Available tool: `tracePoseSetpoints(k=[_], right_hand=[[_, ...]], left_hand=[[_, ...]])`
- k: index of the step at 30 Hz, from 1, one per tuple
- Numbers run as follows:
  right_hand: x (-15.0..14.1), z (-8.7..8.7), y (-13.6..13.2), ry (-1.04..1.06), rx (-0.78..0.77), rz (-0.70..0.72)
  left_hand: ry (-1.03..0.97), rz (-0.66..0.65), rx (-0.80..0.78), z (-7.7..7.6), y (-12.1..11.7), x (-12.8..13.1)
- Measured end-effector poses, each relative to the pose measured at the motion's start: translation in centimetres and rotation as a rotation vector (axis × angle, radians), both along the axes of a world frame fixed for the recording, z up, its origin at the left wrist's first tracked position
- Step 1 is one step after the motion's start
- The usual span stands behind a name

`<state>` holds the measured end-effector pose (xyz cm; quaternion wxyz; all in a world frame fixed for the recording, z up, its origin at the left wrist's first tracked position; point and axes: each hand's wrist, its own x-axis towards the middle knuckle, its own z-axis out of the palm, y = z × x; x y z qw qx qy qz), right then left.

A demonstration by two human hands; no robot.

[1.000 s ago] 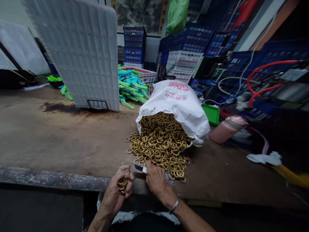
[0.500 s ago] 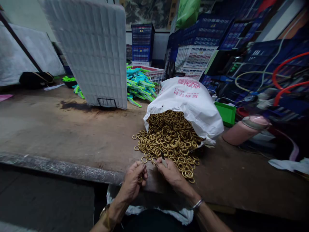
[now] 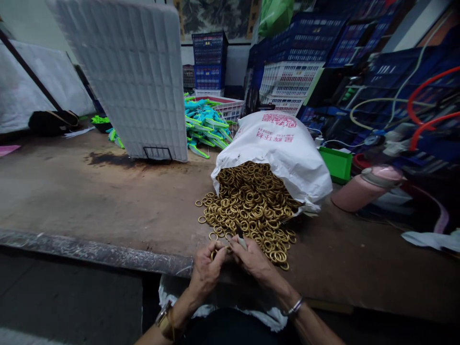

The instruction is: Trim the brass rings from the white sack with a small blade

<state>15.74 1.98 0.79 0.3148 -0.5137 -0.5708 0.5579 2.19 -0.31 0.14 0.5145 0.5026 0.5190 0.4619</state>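
Many brass-coloured rings (image 3: 247, 211) spill from the mouth of a white woven sack (image 3: 276, 153) onto the brown worktable. At the table's near edge my left hand (image 3: 207, 270) is closed around a ring (image 3: 213, 255), with thumb and fingertips pinched. My right hand (image 3: 253, 258), also closed, grips a small knife (image 3: 242, 242) with a dark blade and a pale handle; the blade points up and away over the rings. The fingertips of both hands nearly meet, and whatever lies between them is too small to make out.
A tall white ribbed panel (image 3: 125, 86) stands on the table (image 3: 89, 206) at left. Behind it lies a pile of blue and green plastic pieces (image 3: 206, 124). To the right are a pink bottle (image 3: 366, 187) and a green tray (image 3: 336, 165). Stacked crates (image 3: 210, 62) fill the back.
My left hand has moved right and slightly up with its ring, closing the gap to my right hand. The right hand has stayed nearly in place with the knife.
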Motion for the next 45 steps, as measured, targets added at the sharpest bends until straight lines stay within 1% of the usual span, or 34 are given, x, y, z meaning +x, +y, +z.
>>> tracePoseSetpoints(k=[2, 3, 4, 5, 8, 10, 14, 17, 20, 23, 26, 28, 32, 35, 38, 41, 43, 45], right_hand=[[-0.1, 0.0, 0.1, -0.086, 0.066, -0.031], [-0.1, 0.0, 0.2, -0.121, 0.086, -0.043], [-0.2, -0.1, 0.2, -0.145, 0.098, -0.052], [-0.2, -0.2, 0.2, -0.158, 0.104, -0.06], [-0.2, -0.6, 0.2, -0.168, 0.107, -0.073], [-0.2, -0.7, 0.2, -0.17, 0.104, -0.068], [-0.3, -0.4, -0.1, -0.165, 0.107, -0.048], [-0.4, 0.0, -0.2, -0.16, 0.115, -0.022], [-0.5, -0.1, -0.1, -0.219, 0.162, -0.051], [-0.4, -0.6, -0.2, -0.405, 0.29, -0.082], [-0.4, -1.1, -0.7, -0.632, 0.407, 0.007], [-0.4, -1.3, -1.2, -0.733, 0.445, 0.074], [-0.5, -1.4, -1.7, -0.829, 0.443, 0.173], [-0.5, -1.2, -1.8, -0.873, 0.43, 0.212], [-0.7, -0.5, -1.8, -0.933, 0.415, 0.226], [-1.2, 0.3, -1.8, -1.005, 0.387, 0.259], [-1.6, 0.5, -1.7, -1.049, 0.384, 0.257], [-1.8, 0.2, -1.5, -1.082, 0.382, 0.218]], left_hand=[[0.036, -0.004, 0.09, 0.0, -0.1, 0.1], [0.034, -0.007, 0.097, 0.1, -0.1, 0.1], [0.017, -0.01, 0.071, 0.2, -0.1, 0.1], [-0.011, -0.019, 0.012, 0.2, -0.1, 0.1], [-0.137, -0.074, -0.245, 0.3, -0.2, -0.1], [-0.244, -0.103, -0.346, 0.3, -0.3, -0.2], [-0.454, -0.143, -0.398, 0.4, -0.6, -0.5], [-0.526, -0.163, -0.42, 0.6, -0.7, -0.5], [-0.524, -0.151, -0.425, 0.8, -0.8, -0.5], [-0.478, -0.094, -0.397, 0.8, -0.9, -0.5], [-0.398, -0.049, -0.348, 0.7, -0.9, -0.5], [-0.342, -0.028, -0.321, 0.6, -0.9, -0.5], [-0.249, -0.007, -0.305, 0.3, -1.0, -0.6], [-0.24, -0.013, -0.288, 0.1, -1.0, -0.6], [-0.291, -0.026, -0.294, 0.2, -1.2, -0.6], [-0.347, -0.033, -0.335, 0.5, -1.7, -0.9], [-0.383, -0.032, -0.378, 0.7, -2.3, -1.3], [-0.447, -0.051, -0.4, 1.0, -3.0, -1.9]])
